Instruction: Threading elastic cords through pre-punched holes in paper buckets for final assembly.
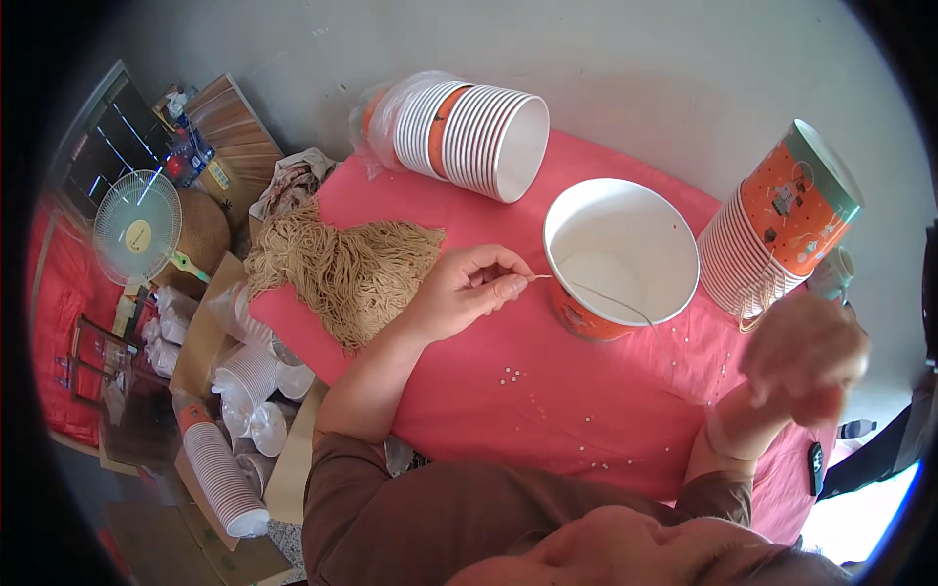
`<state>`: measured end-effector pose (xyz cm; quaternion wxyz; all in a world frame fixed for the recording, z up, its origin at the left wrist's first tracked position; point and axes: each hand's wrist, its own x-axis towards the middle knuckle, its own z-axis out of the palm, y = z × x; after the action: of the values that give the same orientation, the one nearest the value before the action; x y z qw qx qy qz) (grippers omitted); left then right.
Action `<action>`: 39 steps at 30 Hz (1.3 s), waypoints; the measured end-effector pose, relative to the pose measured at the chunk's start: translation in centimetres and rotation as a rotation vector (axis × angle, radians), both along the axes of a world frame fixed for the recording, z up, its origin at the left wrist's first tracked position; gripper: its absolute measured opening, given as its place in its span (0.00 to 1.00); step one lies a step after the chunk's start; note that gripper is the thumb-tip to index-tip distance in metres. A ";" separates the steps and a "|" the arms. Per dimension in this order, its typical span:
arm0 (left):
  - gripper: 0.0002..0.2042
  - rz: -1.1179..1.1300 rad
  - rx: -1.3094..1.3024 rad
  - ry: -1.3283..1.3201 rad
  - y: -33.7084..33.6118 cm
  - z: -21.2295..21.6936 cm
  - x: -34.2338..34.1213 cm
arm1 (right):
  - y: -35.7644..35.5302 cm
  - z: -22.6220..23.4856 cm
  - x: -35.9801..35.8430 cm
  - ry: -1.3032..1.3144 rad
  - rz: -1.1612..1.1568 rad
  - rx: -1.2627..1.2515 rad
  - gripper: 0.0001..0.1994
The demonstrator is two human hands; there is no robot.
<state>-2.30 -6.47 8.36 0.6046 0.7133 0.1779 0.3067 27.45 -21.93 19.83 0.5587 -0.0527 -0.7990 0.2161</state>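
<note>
My left hand (477, 286) pinches the end of a thin tan cord (543, 277) just outside the left rim of a paper bucket (625, 210). The bucket stands upright on the table, white inside and orange outside. From that side the cord runs across the bucket's mouth to its near rim; beyond there its course is hard to follow. To the right, my right hand (806, 356) is raised and smeared by motion, so its fingers and anything in them cannot be made out. A large bundle of tan cords (362, 273) lies beside my left forearm.
A plastic-wrapped stack of buckets (469, 137) lies at the back. Another stack, orange and green (782, 220), leans at the right. White dots (510, 375) are scattered over the red tablecloth (547, 410). Cartons with cups (220, 459) and a fan (137, 227) stand at the left.
</note>
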 end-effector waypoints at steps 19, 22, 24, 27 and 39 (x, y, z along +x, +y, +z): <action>0.12 -0.200 -0.395 -0.360 1.1 -0.8 -0.3 | 2.6 -2.7 -3.8 -0.849 -0.779 -0.305 0.04; 0.12 -0.296 -0.472 -0.403 1.2 -0.9 -0.3 | 2.7 -2.9 -4.0 -0.741 -0.815 -0.321 0.03; 0.12 -0.313 -0.472 -0.390 1.0 -1.0 -0.4 | 2.9 -2.7 -4.1 -0.712 -0.846 -0.348 0.03; 0.12 -0.210 -0.355 -0.346 0.7 -1.4 -0.2 | 3.5 -3.2 -4.1 -0.596 -0.869 -0.376 0.05; 0.03 0.207 0.185 -0.335 -0.5 -1.2 1.6 | 4.8 -3.9 -4.6 -0.298 -0.707 -0.459 0.04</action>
<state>-0.70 -6.97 7.19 0.5230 0.6825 0.1186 0.4965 22.87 -17.14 15.90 0.4509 -0.4756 -0.7351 0.1737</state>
